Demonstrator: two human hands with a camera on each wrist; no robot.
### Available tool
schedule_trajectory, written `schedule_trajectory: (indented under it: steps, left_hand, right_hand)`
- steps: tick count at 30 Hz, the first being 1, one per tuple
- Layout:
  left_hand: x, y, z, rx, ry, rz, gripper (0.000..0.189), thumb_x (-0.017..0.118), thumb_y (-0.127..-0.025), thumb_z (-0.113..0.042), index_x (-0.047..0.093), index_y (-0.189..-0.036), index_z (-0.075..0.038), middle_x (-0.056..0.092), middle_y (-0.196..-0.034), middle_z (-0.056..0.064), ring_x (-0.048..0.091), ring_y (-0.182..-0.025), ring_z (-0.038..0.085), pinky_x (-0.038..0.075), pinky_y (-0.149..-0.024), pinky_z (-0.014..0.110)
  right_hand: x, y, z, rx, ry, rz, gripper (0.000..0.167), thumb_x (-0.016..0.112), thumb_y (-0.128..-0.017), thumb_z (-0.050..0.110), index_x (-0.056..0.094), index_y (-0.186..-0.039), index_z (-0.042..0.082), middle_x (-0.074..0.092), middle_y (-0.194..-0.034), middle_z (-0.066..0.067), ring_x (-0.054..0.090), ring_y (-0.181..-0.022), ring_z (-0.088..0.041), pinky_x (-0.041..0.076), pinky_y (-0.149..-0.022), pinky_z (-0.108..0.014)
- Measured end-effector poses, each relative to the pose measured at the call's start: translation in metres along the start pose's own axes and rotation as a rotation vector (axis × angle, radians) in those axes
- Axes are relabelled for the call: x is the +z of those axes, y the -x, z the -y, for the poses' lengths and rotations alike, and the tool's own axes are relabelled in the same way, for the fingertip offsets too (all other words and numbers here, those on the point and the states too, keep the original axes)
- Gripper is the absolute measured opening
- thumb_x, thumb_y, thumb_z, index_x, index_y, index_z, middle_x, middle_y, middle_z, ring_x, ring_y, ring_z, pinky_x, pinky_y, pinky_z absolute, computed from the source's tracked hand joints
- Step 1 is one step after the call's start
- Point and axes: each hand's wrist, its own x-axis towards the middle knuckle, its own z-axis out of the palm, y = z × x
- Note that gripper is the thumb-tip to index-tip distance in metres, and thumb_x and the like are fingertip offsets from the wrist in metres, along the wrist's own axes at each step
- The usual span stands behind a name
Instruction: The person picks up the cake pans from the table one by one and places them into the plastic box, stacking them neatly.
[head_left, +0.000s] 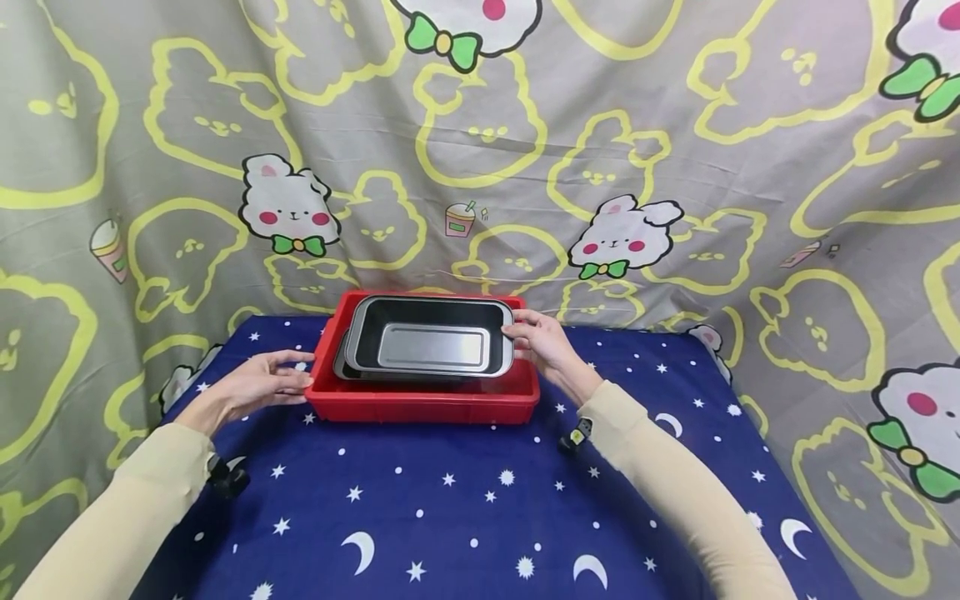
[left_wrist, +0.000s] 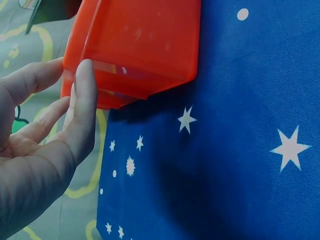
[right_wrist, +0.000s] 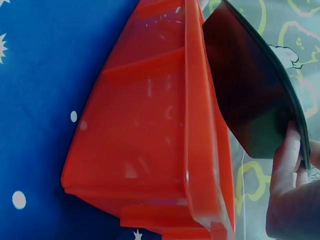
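Observation:
A dark rectangular loaf pan (head_left: 431, 346) with a shiny ridged base is lifted and tilted over a red plastic bin (head_left: 420, 408). My right hand (head_left: 547, 346) pinches the pan's right-end rim, thumb on the inside, fingers on the outer wall; the right wrist view shows the pan (right_wrist: 255, 85) above the bin's rim. Another dark pan (head_left: 339, 367) lies lower in the bin, mostly hidden under the first. At the bin's left side, my left hand (head_left: 258, 385) touches the wall with nearly straight fingers; thumb and fingertips (left_wrist: 86, 75) meet the rim in the left wrist view.
The bin stands at the back of a table (head_left: 450, 517) covered with a dark blue cloth of stars and moons. Behind it and at both sides hangs a grey curtain (head_left: 510, 208) with yellow outlines and white rabbits.

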Motion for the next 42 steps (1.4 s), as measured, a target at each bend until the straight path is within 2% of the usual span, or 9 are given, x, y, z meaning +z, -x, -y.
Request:
schedule_trajectory:
  steps: [14, 21, 31, 42]
  left_hand:
    - [0.001, 0.001, 0.000, 0.005, 0.000, -0.005, 0.079, 0.066, -0.103, -0.009, 0.017, -0.163, 0.010, 0.076, -0.108, -0.005, 0.075, -0.097, 0.008, 0.064, -0.096, 0.037]
    - [0.000, 0.002, 0.001, 0.018, -0.006, 0.004, 0.080, 0.067, -0.104, -0.010, 0.017, -0.162, 0.011, 0.076, -0.108, -0.006, 0.076, -0.098, 0.009, 0.064, -0.096, 0.037]
    - [0.002, 0.002, 0.000, 0.000, -0.023, -0.017, 0.081, 0.068, -0.103, -0.013, 0.019, -0.163, 0.009, 0.075, -0.108, -0.006, 0.075, -0.099, 0.009, 0.063, -0.100, 0.041]
    - [0.001, 0.002, 0.000, 0.016, -0.015, -0.002, 0.080, 0.068, -0.103, -0.011, 0.018, -0.162, 0.010, 0.075, -0.107, -0.006, 0.075, -0.098, 0.009, 0.064, -0.097, 0.038]
  right_hand:
    - [0.018, -0.022, -0.015, 0.034, 0.014, -0.031, 0.026, 0.066, -0.095, -0.006, 0.063, -0.119, 0.004, 0.072, -0.079, 0.005, 0.068, -0.065, -0.008, 0.058, -0.058, -0.023]
    - [0.026, -0.025, -0.018, 0.050, 0.027, -0.053, 0.025, 0.066, -0.094, -0.006, 0.063, -0.116, 0.006, 0.071, -0.077, 0.005, 0.068, -0.064, -0.007, 0.058, -0.059, -0.024]
    - [0.035, -0.031, -0.026, 0.066, 0.028, -0.067, 0.026, 0.067, -0.094, -0.006, 0.064, -0.117, 0.004, 0.070, -0.075, 0.005, 0.066, -0.062, -0.007, 0.057, -0.057, -0.023]
    - [0.039, -0.036, -0.033, 0.085, 0.041, -0.086, 0.027, 0.068, -0.094, -0.004, 0.064, -0.120, 0.002, 0.070, -0.075, 0.006, 0.066, -0.062, -0.006, 0.057, -0.056, -0.022]
